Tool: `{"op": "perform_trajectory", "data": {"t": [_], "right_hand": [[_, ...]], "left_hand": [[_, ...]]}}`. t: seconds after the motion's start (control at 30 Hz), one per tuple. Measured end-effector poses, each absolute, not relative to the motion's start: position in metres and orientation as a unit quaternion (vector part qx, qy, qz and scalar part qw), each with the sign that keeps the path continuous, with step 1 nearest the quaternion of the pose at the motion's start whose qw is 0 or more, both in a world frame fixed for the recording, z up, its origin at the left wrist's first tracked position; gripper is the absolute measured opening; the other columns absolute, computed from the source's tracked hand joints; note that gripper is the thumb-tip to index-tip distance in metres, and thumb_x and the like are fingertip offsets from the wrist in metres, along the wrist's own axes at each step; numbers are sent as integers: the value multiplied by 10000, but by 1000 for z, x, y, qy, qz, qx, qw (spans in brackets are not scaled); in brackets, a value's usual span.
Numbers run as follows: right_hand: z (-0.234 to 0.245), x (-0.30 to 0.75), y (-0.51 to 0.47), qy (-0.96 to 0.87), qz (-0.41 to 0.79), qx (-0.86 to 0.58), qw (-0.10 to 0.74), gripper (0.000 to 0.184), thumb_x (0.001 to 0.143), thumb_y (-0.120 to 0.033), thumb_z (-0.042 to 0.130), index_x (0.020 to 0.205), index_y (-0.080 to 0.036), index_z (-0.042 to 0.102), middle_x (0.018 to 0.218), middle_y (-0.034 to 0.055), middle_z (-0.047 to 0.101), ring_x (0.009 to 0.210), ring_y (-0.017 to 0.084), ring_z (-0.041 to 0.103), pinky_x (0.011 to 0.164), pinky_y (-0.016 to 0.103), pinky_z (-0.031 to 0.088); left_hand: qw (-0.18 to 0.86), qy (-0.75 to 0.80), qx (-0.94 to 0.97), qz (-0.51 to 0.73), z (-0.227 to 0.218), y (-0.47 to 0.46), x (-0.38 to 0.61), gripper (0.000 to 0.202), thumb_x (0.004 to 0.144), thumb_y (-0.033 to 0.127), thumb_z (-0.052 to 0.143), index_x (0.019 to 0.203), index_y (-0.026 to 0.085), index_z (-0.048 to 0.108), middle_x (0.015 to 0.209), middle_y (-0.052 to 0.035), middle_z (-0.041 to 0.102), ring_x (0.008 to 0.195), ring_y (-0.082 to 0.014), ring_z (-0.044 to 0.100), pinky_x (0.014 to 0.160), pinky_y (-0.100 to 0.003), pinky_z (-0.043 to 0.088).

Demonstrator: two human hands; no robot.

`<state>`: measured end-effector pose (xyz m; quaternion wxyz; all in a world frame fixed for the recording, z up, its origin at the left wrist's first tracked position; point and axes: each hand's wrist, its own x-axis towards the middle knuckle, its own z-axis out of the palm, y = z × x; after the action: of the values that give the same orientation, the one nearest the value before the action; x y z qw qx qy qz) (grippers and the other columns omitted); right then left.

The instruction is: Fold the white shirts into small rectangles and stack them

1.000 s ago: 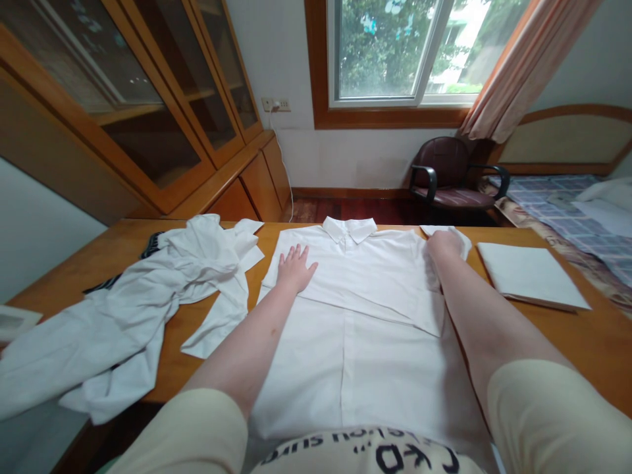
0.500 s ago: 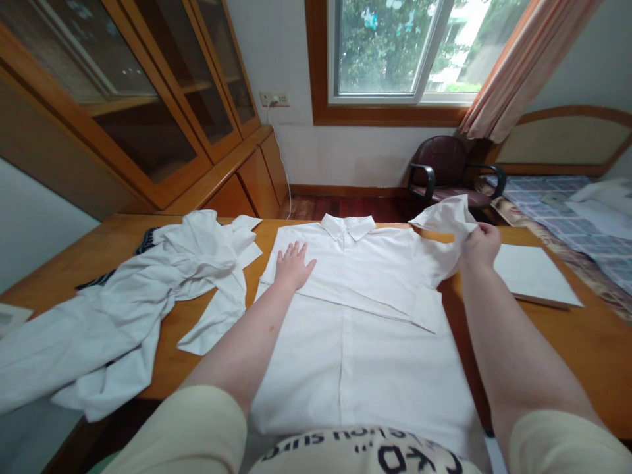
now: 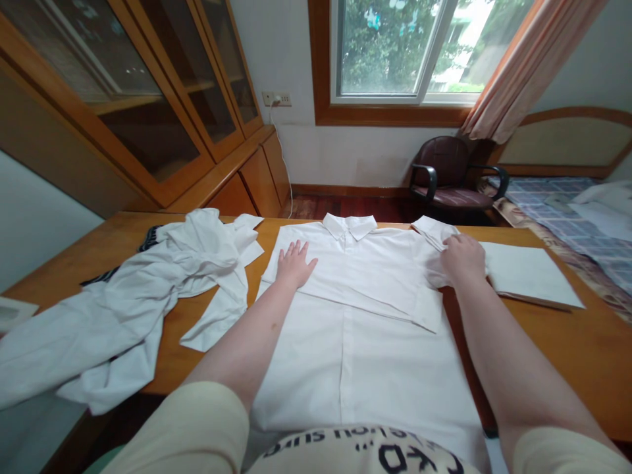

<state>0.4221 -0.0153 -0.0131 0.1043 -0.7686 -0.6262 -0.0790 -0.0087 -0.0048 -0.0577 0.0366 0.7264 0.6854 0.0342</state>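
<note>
A white collared shirt lies spread on the table, buttoned front up, its collar toward the far edge. One sleeve is folded across its chest, with the cuff at the right side. My left hand rests flat on the shirt's upper left part, fingers spread. At the right, my right hand is low over the other sleeve, its fingers curled on the fabric; the fingertips are partly hidden. That sleeve is bent, and its cuff points toward the far edge.
Crumpled white clothes lie at the left of the wooden table, partly hanging over the near edge. A flat folded white stack sits at the right. Beyond are a glass-door cabinet, an office chair and a bed.
My right hand has come down and slightly left with the sleeve, which was raised and now lies lower on the table. My left hand stays on the shirt.
</note>
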Motion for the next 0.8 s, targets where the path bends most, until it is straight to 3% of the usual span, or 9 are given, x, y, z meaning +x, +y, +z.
{"op": "perform_trajectory", "data": {"t": [0.13,0.27,0.4,0.53,0.7,0.8], "right_hand": [[-21,415,1,-612,-13,-784,100,389,866,-249,439,1202,-108,575,1189,187,578,1050,280,543,874,393,414],[-32,419,11,-543,9,-837,63,392,892,-373,446,1137,-135,639,1167,202,583,1096,328,514,867,448,412],[-35,425,18,-491,12,-867,84,328,880,-348,485,1088,-206,696,1189,171,589,1099,325,518,860,442,406],[-29,424,17,-453,16,-883,121,354,895,-339,440,1090,-210,706,1063,163,653,962,293,584,785,400,422],[-4,401,-1,-483,-97,-827,269,400,913,-360,387,1092,-181,698,946,135,688,928,286,584,834,413,395],[15,365,-25,-561,-92,-740,359,435,925,-388,363,1075,-147,692,931,131,692,882,262,596,805,377,424]], "left_hand": [[32,687,725,36,-57,-5,-8,718,893,587,276,1499,203,255,1570,-95,206,1442,-263,169,1145,-519,119],[35,687,725,33,-57,-5,-9,717,893,590,269,1499,206,255,1572,-90,202,1444,-261,164,1146,-518,118],[33,687,725,29,-56,-6,-8,720,893,597,258,1501,210,249,1573,-87,198,1446,-257,157,1148,-512,118],[33,689,723,25,-55,-6,-8,722,893,595,264,1502,209,243,1575,-83,194,1447,-260,152,1150,-507,117],[40,688,724,29,-55,-6,-8,719,894,595,264,1502,213,243,1575,-84,191,1449,-254,145,1152,-505,107],[46,688,724,31,-55,-6,-8,720,894,595,267,1503,211,243,1576,-85,189,1449,-261,142,1152,-508,100]]}}
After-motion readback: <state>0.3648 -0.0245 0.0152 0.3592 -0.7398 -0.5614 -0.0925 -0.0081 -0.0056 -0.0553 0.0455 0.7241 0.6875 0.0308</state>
